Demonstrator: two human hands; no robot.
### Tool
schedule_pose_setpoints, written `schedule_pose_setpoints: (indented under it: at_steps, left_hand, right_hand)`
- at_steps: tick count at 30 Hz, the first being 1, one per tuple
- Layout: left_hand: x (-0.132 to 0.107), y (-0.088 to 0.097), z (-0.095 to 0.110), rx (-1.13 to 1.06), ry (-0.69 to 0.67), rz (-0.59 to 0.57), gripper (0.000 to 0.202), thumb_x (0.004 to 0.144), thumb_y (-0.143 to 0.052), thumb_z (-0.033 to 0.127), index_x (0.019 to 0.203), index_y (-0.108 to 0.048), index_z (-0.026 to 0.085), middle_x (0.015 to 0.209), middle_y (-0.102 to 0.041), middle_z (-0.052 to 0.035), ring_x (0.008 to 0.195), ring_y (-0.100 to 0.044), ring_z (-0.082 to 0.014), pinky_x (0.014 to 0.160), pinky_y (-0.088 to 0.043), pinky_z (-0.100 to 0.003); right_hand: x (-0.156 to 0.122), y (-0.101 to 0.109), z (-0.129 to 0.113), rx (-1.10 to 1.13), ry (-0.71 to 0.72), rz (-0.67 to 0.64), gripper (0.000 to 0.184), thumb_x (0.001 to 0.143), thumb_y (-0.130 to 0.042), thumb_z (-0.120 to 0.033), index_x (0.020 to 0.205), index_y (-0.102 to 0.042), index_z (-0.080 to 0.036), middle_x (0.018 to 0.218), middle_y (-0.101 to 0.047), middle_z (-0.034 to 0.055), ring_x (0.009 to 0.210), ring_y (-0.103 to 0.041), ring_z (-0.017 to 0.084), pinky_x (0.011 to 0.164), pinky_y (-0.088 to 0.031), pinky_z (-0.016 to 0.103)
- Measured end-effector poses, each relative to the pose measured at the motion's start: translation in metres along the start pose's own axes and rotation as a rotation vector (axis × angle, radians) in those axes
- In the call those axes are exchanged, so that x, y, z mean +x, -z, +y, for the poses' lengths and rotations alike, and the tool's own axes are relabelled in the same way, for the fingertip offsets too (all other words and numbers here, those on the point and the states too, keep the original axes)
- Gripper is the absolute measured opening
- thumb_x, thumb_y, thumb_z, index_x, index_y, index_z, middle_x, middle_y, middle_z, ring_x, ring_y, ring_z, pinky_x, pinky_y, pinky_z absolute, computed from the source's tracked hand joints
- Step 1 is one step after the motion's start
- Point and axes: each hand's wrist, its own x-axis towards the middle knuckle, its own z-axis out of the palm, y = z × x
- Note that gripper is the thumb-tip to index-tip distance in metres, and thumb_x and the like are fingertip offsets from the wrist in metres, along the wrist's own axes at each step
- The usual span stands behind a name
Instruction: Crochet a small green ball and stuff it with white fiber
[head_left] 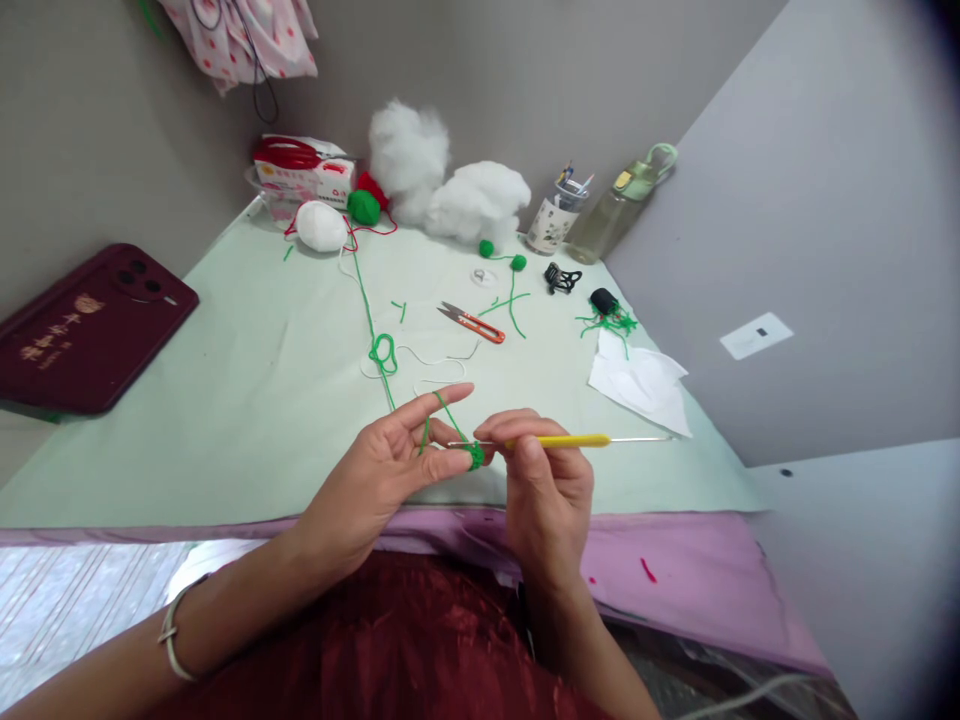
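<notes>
Between thumb and fingers, my left hand [382, 455] pinches a small green crochet piece [475, 456]. Green yarn [453, 412] runs over its raised index finger and down to the piece. My right hand [546, 480] grips a crochet hook [574, 440] by its yellow handle, pen-like. The hook's thin metal shaft reaches left across the green piece, its tip near my left fingers; the other metal end points right. From my left hand the yarn trails back past a loose green loop [384, 352] toward a green yarn ball [364, 207].
Orange-handled thread snips [474, 323] lie mid-table among green yarn scraps. White stuffing [480, 200], a white yarn ball [322, 226], a pen cup [556, 218] and a bottle [624, 205] stand at the back. A phone [94, 325] is at left, a white paper [641, 385] at right.
</notes>
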Motion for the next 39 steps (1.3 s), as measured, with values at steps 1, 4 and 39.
schedule_pose_setpoints:
  at_steps: [1, 4, 39]
  left_hand:
    - [0.000, 0.000, 0.000, -0.007, 0.005, 0.001, 0.064, 0.081, -0.087, 0.019, 0.141, -0.066, 0.029, 0.082, -0.070, 0.0042, 0.086, -0.065, -0.0141, 0.093, -0.045, -0.030]
    - [0.001, 0.001, 0.001, -0.008, 0.020, 0.008, 0.082, 0.080, -0.088, 0.018, 0.153, -0.054, 0.029, 0.082, -0.070, 0.0046, 0.086, -0.067, -0.0153, 0.092, -0.046, -0.031]
    - [0.000, 0.006, 0.008, -0.075, 0.031, 0.008, 0.049, 0.085, -0.086, 0.022, 0.132, -0.073, 0.026, 0.089, -0.067, 0.0021, 0.073, -0.054, -0.0077, 0.071, -0.043, -0.019]
  right_hand:
    - [0.000, 0.000, 0.001, -0.001, -0.002, 0.000, 0.020, 0.104, -0.061, -0.028, 0.097, -0.079, -0.025, 0.091, -0.075, 0.0035, 0.081, -0.065, 0.016, 0.073, -0.053, 0.033]
    - [0.000, 0.000, 0.001, 0.006, -0.025, 0.014, 0.019, 0.103, -0.062, -0.030, 0.096, -0.079, -0.025, 0.089, -0.075, 0.0032, 0.079, -0.064, 0.016, 0.074, -0.053, 0.033]
    - [0.007, -0.008, -0.005, -0.091, 0.100, 0.030, 0.021, 0.105, -0.058, -0.025, 0.099, -0.078, -0.026, 0.088, -0.073, 0.0037, 0.073, -0.066, 0.016, 0.066, -0.055, 0.034]
